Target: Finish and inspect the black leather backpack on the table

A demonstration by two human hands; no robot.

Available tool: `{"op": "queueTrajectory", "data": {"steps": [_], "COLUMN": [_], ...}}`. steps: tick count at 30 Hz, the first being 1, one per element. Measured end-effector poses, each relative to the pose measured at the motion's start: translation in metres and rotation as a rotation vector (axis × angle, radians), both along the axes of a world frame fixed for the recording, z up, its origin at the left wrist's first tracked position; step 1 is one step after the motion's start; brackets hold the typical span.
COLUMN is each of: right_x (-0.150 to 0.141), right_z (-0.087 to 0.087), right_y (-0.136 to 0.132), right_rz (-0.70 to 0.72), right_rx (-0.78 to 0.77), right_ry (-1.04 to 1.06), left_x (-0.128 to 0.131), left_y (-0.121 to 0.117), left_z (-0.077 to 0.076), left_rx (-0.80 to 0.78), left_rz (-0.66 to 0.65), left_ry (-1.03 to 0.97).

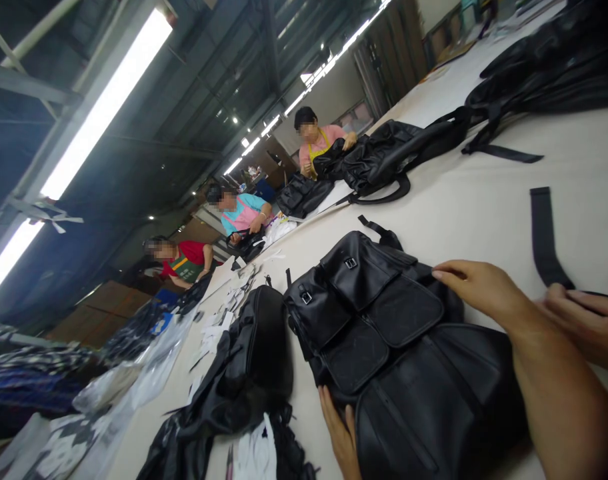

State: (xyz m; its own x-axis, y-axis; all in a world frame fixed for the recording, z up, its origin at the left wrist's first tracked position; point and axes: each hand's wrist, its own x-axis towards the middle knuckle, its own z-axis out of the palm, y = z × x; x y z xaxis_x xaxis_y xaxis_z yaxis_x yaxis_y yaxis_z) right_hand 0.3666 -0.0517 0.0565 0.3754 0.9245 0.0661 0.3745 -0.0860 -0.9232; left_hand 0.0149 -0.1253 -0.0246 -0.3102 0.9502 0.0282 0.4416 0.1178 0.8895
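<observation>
A black leather backpack (384, 333) with buckled front pockets lies flat on the pale table (484, 200). My left hand (477, 287) reaches over it from the lower right, fingers stretched out flat on its upper edge and holding nothing. My right hand (587, 327) sits just right of it with its fingers pressed together on the lower end of a loose black strap (543, 233). A third hand (337, 430) comes up from the bottom edge and touches the backpack's near side; whose it is I cannot tell.
A second black bag (249, 373) lies crumpled to the left, with paper tags (219, 327) and plastic wrap (134, 373) beyond it. More black bags (384, 157) are piled further up the table and at top right (549, 67). Three seated people (244, 213) work along the left edge.
</observation>
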Motion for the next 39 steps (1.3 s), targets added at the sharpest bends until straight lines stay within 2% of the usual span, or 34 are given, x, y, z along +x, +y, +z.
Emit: {"op": "queueTrajectory", "data": {"steps": [2, 4, 7, 10, 13, 17, 21, 26, 29, 31, 33, 36, 39], "right_x": [-0.009, -0.019, -0.037, -0.060, -0.084, -0.109, -0.119, -0.094, -0.069, -0.057, -0.051, -0.052, -0.057], "right_z": [0.008, 0.015, 0.022, 0.018, 0.005, -0.003, 0.012, 0.050, 0.060, 0.054, 0.041, 0.022, 0.016], "right_y": [0.001, 0.001, -0.001, 0.008, 0.029, 0.061, 0.078, 0.071, 0.061, 0.056, 0.053, 0.053, 0.056], "right_rz": [0.038, 0.090, 0.147, 0.040, -0.118, -0.239, -0.304, -0.208, -0.134, -0.124, -0.123, -0.091, -0.012], "right_rx": [0.016, 0.008, 0.004, -0.045, -0.192, -0.333, -0.329, -0.141, 0.073, 0.248, 0.353, 0.327, 0.290], "right_ry": [0.366, 0.662, 0.928, 1.156, 1.389, 1.374, 1.325, 1.366, 1.443, 1.517, 1.576, 1.603, 1.612], "left_x": [-0.003, -0.008, -0.015, -0.017, -0.012, -0.003, 0.000, -0.002, -0.001, 0.002, 0.004, 0.006, 0.006], "left_y": [0.000, 0.001, 0.006, 0.010, 0.006, -0.005, -0.009, -0.007, -0.010, -0.013, -0.015, -0.015, -0.014], "left_z": [-0.003, -0.014, -0.034, -0.042, -0.034, -0.017, -0.013, -0.024, -0.024, -0.019, -0.013, -0.006, -0.006], "left_rx": [0.001, 0.000, 0.006, 0.005, -0.009, 0.022, 0.076, 0.121, 0.160, 0.171, 0.159, 0.135, 0.114], "left_rz": [-0.026, -0.034, -0.043, -0.068, -0.088, -0.100, -0.097, -0.085, -0.141, -0.189, -0.217, -0.234, -0.238], "left_ry": [0.073, 0.159, 0.258, 0.286, 0.304, 0.352, 0.405, 0.518, 0.618, 0.669, 0.706, 0.741, 0.762]}}
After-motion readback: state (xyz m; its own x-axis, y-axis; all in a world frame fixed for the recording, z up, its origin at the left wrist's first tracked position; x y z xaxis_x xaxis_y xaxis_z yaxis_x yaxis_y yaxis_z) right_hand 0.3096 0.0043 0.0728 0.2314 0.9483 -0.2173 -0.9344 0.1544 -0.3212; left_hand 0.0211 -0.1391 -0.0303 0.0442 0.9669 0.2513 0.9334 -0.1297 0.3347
